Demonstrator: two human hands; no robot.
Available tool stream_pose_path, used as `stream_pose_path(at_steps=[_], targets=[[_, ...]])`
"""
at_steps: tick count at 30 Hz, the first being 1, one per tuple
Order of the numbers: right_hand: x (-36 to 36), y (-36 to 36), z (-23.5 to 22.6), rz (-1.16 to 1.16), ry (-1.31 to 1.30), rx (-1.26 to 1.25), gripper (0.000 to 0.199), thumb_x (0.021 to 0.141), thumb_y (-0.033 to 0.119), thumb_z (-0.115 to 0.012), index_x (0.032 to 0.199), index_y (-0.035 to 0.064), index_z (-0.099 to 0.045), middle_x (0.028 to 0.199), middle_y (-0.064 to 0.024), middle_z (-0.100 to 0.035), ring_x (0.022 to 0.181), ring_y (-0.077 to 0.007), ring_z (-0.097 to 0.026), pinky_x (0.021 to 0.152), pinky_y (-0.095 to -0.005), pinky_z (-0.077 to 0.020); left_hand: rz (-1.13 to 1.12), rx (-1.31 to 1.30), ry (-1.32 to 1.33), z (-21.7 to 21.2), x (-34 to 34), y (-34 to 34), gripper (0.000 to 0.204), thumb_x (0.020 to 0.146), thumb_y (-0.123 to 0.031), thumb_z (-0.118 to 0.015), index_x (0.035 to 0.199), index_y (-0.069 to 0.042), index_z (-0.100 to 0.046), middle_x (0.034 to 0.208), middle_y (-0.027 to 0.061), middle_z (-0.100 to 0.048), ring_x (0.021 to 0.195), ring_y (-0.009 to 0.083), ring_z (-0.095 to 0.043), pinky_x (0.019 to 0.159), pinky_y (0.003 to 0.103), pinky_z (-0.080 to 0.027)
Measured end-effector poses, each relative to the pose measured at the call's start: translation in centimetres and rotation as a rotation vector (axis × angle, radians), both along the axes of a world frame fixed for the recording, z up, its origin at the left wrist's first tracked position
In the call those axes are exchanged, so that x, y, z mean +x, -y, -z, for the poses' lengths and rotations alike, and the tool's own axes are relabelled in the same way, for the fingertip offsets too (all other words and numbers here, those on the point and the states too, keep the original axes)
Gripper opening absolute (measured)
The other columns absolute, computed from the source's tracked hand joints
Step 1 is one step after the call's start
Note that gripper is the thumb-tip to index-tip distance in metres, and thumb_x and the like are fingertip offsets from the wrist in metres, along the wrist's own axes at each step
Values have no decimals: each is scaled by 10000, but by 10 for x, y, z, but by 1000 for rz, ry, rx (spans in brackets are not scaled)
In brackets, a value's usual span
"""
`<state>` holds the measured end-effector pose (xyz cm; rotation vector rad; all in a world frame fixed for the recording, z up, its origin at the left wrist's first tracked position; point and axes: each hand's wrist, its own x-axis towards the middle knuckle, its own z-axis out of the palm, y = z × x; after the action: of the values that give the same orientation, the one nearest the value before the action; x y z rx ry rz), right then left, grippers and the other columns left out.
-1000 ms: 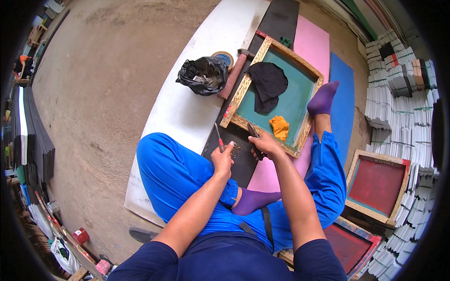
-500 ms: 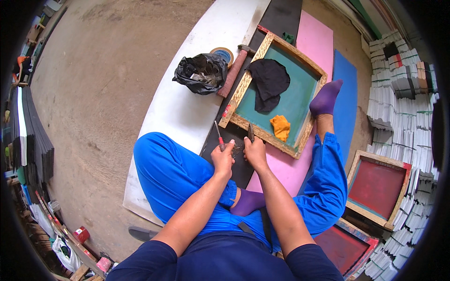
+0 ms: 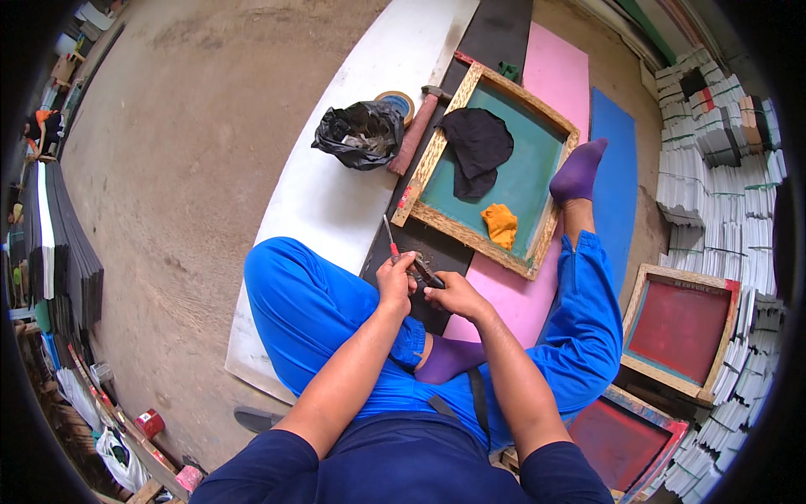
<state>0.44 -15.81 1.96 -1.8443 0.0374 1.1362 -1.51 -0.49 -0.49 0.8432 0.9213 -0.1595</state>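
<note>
At frame centre, I see the left hand (image 3: 396, 284) with fingers round a slim-shafted, red-handled tool (image 3: 391, 238), the right hand (image 3: 458, 296) clasping dark metal pliers (image 3: 427, 274); I'd keep both wrists steady.

Lit brightly and softly, from a source hidden from view. Glows palest on the white board (image 3: 315, 202), nearly washed out, with a soft, faint-edged shadow just beside the black bag (image 3: 336, 144). Gleams lightly along the forearms (image 3: 348, 378). Looks fairly crisp near the middle. Bows straight edges toward the rim, dims around the dark sheets (image 3: 71, 244) at far left, and fades to black at the corners.
</note>
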Motion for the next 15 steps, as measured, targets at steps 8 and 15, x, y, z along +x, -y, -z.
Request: stream_pose_path(at_steps=[8, 15], targets=[[0, 7, -22, 7, -197, 125, 232, 937, 261, -632, 1018, 43, -632, 848, -16, -671, 724, -82, -610, 542, -249, -439, -26, -80, -35, -1, -10, -2, 137, 855, -194, -724, 849, -98, -627, 677, -5, -566, 370, 91, -459, 352, 243, -305], [17, 20, -13, -71, -111, 27, 297, 932, 324, -646, 1028, 44, -664, 805, -11, -613, 689, -101, -568, 524, -248, -394, 6, -141, -24, -10, 1, -4, 156, 864, -221, -726, 847, -104, -624, 673, -10, -560, 372, 89, -457, 356, 242, -305]])
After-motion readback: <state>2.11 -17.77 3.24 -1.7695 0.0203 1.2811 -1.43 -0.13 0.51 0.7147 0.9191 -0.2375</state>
